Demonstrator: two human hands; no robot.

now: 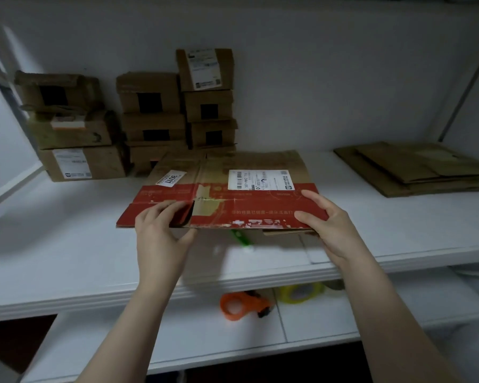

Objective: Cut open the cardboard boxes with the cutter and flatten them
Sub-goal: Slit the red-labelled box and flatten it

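Stretching lengthwise left to right: flattened box (260, 201).

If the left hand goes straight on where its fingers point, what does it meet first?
The left hand already holds the flattened box. Past its surface, it would probably reach the stacked small boxes at the back, though depth is unclear.

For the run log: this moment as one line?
step: flattening | left hand: holds flattened box | right hand: holds its right corner | cutter: on shelf under box | flat cardboard pile: shelf right
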